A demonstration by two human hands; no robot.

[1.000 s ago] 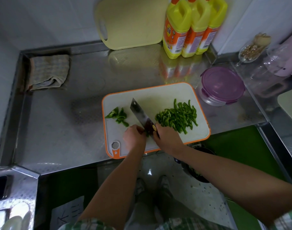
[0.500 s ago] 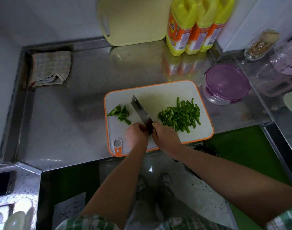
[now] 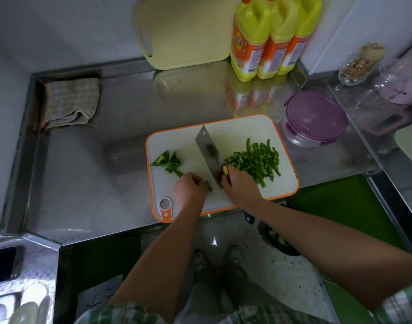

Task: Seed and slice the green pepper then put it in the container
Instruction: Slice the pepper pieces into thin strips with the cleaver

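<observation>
In the head view, a steel counter in a white-walled corner carried an orange-rimmed cutting board, a folded cloth far left, three yellow bottles at the wall, and the purple-lidded container just right of the board. The right hand gripped the cleaver mid-board, between heaped pepper strips on the right and uncut pepper pieces on the left. The left hand lay curled beside the blade; whether it held the green scrap there was unclear.
</observation>
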